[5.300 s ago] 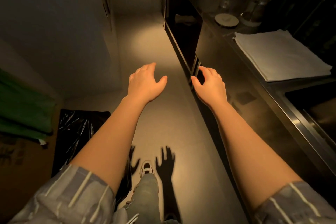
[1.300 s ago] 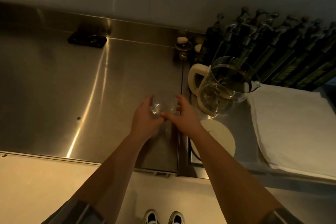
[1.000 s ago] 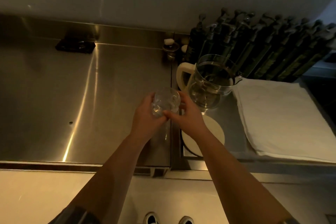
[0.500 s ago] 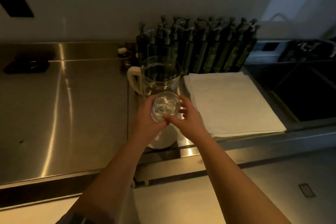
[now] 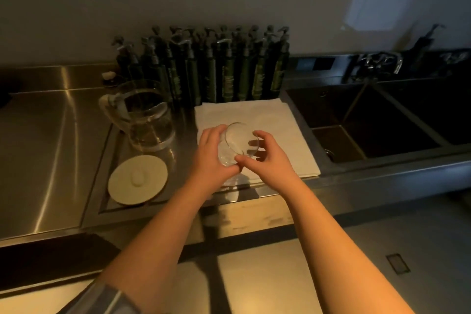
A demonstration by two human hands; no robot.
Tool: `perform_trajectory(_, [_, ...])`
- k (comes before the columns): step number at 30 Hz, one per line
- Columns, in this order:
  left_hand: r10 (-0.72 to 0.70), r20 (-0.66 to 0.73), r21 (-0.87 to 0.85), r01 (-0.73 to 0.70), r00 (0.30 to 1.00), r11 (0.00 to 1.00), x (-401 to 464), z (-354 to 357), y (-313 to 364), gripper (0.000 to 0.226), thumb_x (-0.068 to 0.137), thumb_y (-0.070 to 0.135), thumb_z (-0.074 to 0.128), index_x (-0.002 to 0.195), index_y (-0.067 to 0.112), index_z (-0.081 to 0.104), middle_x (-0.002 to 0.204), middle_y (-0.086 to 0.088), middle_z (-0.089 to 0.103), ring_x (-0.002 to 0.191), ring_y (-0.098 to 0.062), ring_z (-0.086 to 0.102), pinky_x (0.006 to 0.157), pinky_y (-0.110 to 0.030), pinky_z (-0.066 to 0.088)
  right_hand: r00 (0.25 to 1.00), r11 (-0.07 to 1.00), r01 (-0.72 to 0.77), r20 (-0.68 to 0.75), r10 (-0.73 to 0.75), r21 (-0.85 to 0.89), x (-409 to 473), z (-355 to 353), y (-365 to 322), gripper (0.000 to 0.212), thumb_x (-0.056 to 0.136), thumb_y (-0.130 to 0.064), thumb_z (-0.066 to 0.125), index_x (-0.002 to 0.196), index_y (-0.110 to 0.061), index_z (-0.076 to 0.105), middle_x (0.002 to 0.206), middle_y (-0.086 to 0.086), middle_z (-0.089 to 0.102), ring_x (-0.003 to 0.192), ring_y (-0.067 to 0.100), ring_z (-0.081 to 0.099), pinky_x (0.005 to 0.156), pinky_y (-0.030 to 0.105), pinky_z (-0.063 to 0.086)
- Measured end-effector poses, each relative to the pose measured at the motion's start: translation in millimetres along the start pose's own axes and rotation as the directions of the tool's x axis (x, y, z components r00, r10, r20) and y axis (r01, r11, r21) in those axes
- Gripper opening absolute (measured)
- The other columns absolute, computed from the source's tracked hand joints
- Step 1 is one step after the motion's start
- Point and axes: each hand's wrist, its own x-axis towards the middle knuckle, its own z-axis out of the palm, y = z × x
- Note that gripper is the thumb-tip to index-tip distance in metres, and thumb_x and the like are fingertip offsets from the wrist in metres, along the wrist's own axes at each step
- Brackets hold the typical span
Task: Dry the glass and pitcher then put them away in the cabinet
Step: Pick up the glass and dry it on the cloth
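Note:
I hold a clear drinking glass [image 5: 238, 144] between both hands above the front left part of a folded white towel [image 5: 270, 120]. My left hand [image 5: 210, 154] grips the glass from the left. My right hand [image 5: 263, 155] curls round its right side, fingers showing through the rim. The glass tilts with its mouth toward me. A clear glass pitcher [image 5: 144, 117] with a pale handle stands upright on the steel counter, left of the towel. Its round cream lid [image 5: 137, 180] lies flat in front of it.
Several dark pump bottles [image 5: 216, 71] line the wall behind pitcher and towel. A deep steel sink [image 5: 377, 122] with a tap [image 5: 377, 62] lies to the right. The steel counter [image 5: 48, 150] stretches left. No cabinet is in view.
My hands have carried the glass rightward from in front of the pitcher to above the towel. The view has swung right, bringing the sink into sight.

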Motion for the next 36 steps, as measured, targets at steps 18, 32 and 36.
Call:
perform_trajectory(18, [0.236,0.228,0.188,-0.281,0.945,0.941,88,75,39,0.092,0.068,0.038,0.084,0.145,0.028,0.033,0.147,0.001,0.033,0.135,-0.018,0.034,0.108,-0.042,0.039,0.998,0.96,0.069,0.023,-0.066,-0.27,84,-105,25,0.075,0.067,-0.042,0.081,0.131,-0.031,0.042,0.112,-0.009,0.053,0.102,0.008,0.054,0.077,0.026,0.048])
perform_trajectory(32, [0.077,0.438,0.012,-0.091,0.896,0.996,207,81,11,0.091,0.06,0.042,0.089,0.133,0.046,0.036,0.131,0.023,0.045,0.121,-0.003,0.045,0.098,-0.025,0.04,0.993,0.988,-0.026,0.121,0.008,0.15,179,-137,54,0.068,0.064,-0.026,0.085,0.122,-0.036,0.051,0.117,0.002,0.057,0.105,0.017,0.064,0.088,0.039,0.056])
perform_trajectory(36, [0.091,0.465,-0.075,-0.063,0.881,0.995,221,89,13,0.082,0.059,0.038,0.09,0.127,0.041,0.043,0.123,0.027,0.048,0.117,0.0,0.049,0.104,-0.03,0.041,0.97,0.984,-0.089,0.239,0.049,0.156,196,-158,62,0.064,0.072,-0.023,0.082,0.126,-0.032,0.049,0.121,0.002,0.059,0.11,0.014,0.062,0.091,0.034,0.053])
